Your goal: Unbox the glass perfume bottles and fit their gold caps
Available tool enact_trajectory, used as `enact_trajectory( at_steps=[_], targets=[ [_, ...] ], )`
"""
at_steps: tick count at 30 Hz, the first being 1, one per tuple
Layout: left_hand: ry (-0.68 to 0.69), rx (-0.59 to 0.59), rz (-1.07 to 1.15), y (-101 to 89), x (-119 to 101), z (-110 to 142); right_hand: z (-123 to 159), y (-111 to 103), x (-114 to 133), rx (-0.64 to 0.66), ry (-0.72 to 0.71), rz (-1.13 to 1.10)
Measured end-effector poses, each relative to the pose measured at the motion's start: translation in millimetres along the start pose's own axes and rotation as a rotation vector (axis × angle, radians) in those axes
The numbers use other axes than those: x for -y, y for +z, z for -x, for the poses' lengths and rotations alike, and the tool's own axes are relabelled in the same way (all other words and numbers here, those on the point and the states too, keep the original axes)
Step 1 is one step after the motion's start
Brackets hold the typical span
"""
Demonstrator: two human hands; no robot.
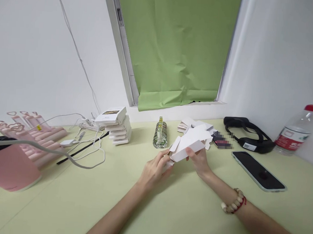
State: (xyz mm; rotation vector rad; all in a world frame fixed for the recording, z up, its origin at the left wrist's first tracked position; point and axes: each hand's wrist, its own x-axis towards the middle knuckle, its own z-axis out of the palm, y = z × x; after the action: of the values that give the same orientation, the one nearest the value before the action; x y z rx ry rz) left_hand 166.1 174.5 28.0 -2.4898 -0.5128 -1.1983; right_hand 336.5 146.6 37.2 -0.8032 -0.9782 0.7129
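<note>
Both hands hold a white cardboard box [188,146] tilted above the table. At its near left end, where flaps stick out, my left hand [156,168] grips with bent fingers. My right hand [198,161] wraps the box's right end, thumb on the near side; its other fingers are mostly hidden behind. Beyond the box lie more white cartons [186,124], partly covered by it. A row of small glass bottles [160,135] with yellowish tops stands just past my left hand. To the left rises a stack of white boxes [117,127], the top one bearing a printed picture.
Right of my hands lie a phone [259,171], a black headset [251,135] and a water bottle [293,130] with a red cap. At left are a pink cup [10,164], pink tubes with heart-shaped tops [36,134] and loose white cables [99,156]. A wall backs the table.
</note>
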Motion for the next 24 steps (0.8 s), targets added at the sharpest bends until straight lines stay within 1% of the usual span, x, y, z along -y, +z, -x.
enact_trajectory(
  at_steps=[6, 10, 13, 14, 16, 19, 21, 22, 24],
  targets=[
    [0.059, -0.044, -0.028, 1.9, -3.8, 1.6, 6.1, 6.0, 1.1, 0.079, -0.051, 0.152],
    [0.002, -0.076, 0.025, 5.5, -3.4, 4.2, 9.6, 6.8, -6.0, 0.101, -0.030, 0.335],
    [-0.042, -0.098, 0.104, 8.6, -2.8, 6.2, 10.3, 3.1, -11.1, 0.147, -0.043, 0.490],
    [-0.070, -0.107, 0.143, 9.3, -3.3, 6.4, 10.0, 1.2, -12.1, 0.168, -0.064, 0.536],
    [-0.170, -0.137, 0.247, 9.9, -5.7, 6.0, 8.7, -2.4, -13.2, 0.202, -0.134, 0.595],
    [-0.402, -0.164, 0.500, 9.6, -11.9, 4.8, 6.8, -5.3, -14.0, 0.213, -0.230, 0.564],
    [-0.544, -0.145, 0.678, 9.9, -16.3, 5.4, 7.1, -5.0, -14.2, 0.228, -0.228, 0.509],
    [-0.592, -0.134, 0.747, 10.4, -18.3, 6.3, 7.9, -4.3, -14.1, 0.242, -0.220, 0.490],
    [-0.647, -0.114, 0.837, 11.7, -21.4, 8.9, 10.1, -2.5, -13.1, 0.267, -0.229, 0.487]
  ],
)
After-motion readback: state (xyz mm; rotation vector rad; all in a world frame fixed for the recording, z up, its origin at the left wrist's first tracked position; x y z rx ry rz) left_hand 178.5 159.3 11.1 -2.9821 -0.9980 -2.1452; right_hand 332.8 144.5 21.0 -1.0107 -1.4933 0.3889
